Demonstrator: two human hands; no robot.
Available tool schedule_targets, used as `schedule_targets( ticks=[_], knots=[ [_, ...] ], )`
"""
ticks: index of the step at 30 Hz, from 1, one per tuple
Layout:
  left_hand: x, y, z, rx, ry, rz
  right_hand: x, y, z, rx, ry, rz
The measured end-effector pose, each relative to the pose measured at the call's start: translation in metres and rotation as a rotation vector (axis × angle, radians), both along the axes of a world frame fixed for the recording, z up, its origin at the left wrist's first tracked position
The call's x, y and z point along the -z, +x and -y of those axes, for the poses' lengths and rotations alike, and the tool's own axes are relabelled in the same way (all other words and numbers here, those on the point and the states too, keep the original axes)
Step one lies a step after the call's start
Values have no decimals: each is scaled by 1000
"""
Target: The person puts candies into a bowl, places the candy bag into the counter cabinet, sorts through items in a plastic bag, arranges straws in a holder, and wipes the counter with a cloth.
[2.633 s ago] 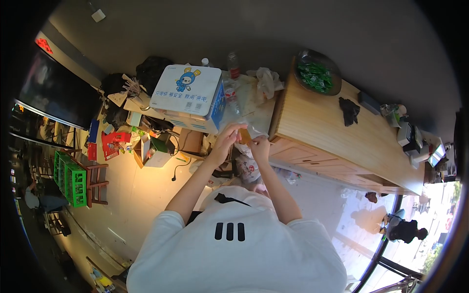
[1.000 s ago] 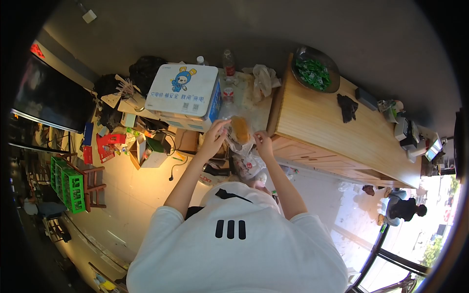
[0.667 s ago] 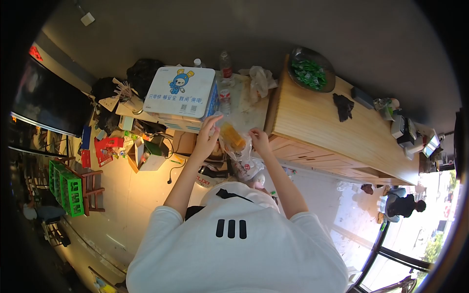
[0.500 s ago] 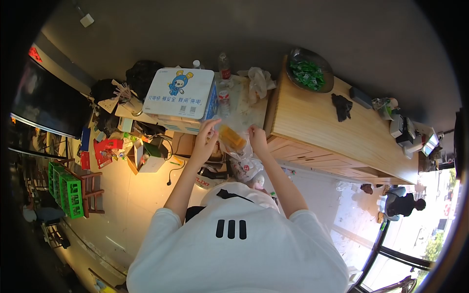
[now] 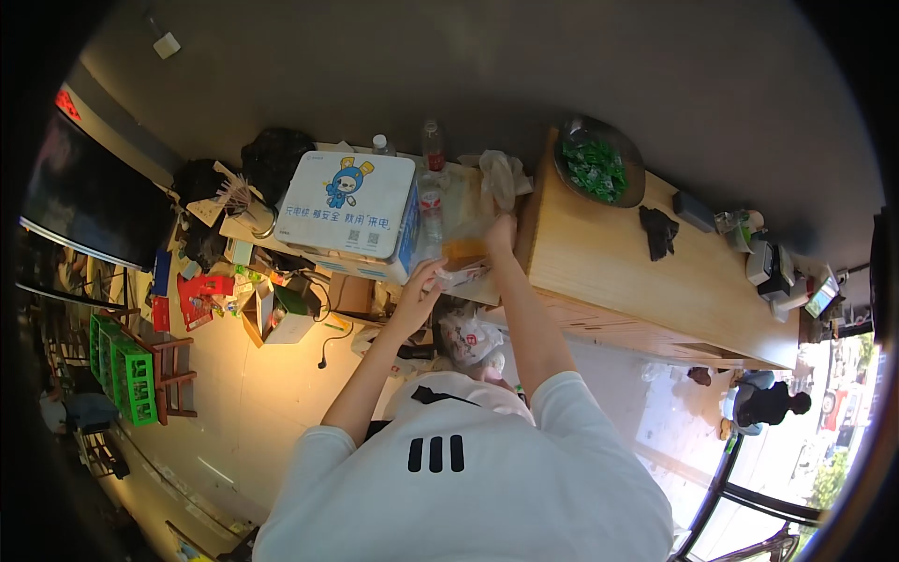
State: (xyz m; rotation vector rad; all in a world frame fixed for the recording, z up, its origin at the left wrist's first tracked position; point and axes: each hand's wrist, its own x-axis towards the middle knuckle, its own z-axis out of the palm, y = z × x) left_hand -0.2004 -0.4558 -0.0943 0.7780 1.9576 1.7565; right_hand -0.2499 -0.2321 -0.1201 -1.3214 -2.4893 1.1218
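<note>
My left hand (image 5: 424, 283) has its fingers pinched on a piece of clear, crinkled plastic (image 5: 463, 275), which looks like a bag. Farther forward, my right hand (image 5: 501, 234) is closed at the edge of an orange-yellow packet (image 5: 463, 250), smeared by motion. The packet is above the cluttered tabletop beside the wooden cabinet. Beyond it stand a clear plastic bottle (image 5: 430, 201) with a red-and-white label and another bottle (image 5: 433, 145). A crumpled translucent bag (image 5: 502, 178) lies just past my right hand.
A white box with a blue cartoon figure (image 5: 346, 201) stands at left. On the wooden cabinet (image 5: 646, 281) sit a dark bowl of green packets (image 5: 595, 171) and a black bag (image 5: 659, 232). A filled plastic bag (image 5: 470, 337) hangs below my hands. Someone (image 5: 770, 401) is at far right.
My right hand has moved forward with the orange-yellow packet, which hung between both hands before. My left hand has shifted slightly right and nearer to me, with clear plastic in its fingers.
</note>
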Motion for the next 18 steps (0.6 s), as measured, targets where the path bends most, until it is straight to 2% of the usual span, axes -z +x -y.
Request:
schedule_targets(
  ticks=[1, 2, 5, 6, 10, 12, 16, 18],
  knots=[
    [-1, 0, -2, 2, 0, 49, 14, -11, -9, 92, -60, -60],
    [1, -2, -2, 8, 2, -39, 29, -21, -18, 184, -134, -144],
    [2, -4, -1, -9, -1, 4, 88, -52, -52, 299, -284, -379],
    [2, -4, -1, -14, 1, 22, 83, -55, -55, 228, -224, -231],
    [-4, 3, 7, -21, -19, 55, 71, -68, -61, 225, -157, -65],
    [-5, 4, 12, -24, -25, 71, 67, -70, -69, 212, -319, 0],
    [-3, 4, 21, -50, -40, 80, 170, -104, -108, 207, -233, -74],
    [-2, 3, 24, -47, -57, 89, 186, -114, -114, 244, -234, -62]
  ],
)
